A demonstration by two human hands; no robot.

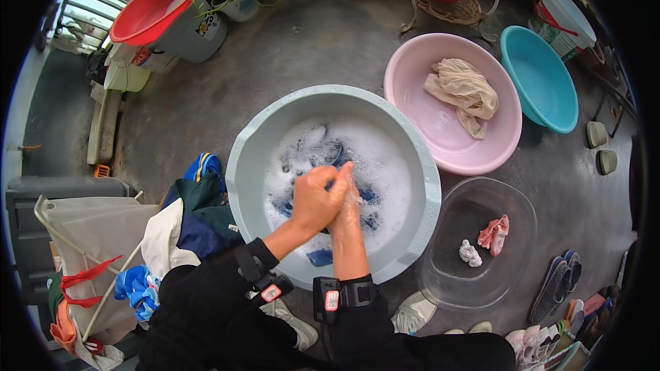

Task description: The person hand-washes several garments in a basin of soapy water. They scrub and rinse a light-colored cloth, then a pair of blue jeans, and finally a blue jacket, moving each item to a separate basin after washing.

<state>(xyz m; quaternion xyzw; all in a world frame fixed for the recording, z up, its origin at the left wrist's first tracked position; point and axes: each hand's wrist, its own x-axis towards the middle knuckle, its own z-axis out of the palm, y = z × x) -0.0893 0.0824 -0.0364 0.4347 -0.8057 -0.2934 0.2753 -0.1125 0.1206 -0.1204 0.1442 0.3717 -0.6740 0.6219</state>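
Note:
Above a wide grey-blue basin [246, 227] of soapy water, my two hands press together. My left hand [315, 197] is closed, its curled fingers and thumb against the right one. Wet and flecked with foam, my right hand [348, 196] seems closed too, its fingers mostly behind the left. Whatever lies between them, if anything, is hidden. Dark blue cloth [320, 257] shows in patches through the white suds [388, 192] under and around the hands.
To the right are a pink basin [405, 96] holding a beige cloth [464, 93], a turquoise basin [550, 89], and a clear tub [440, 282] with small pink and white cloths. Piled clothes [206, 213] lie left, beside a folding frame hamper [89, 233]. Slippers [553, 285] are lower right.

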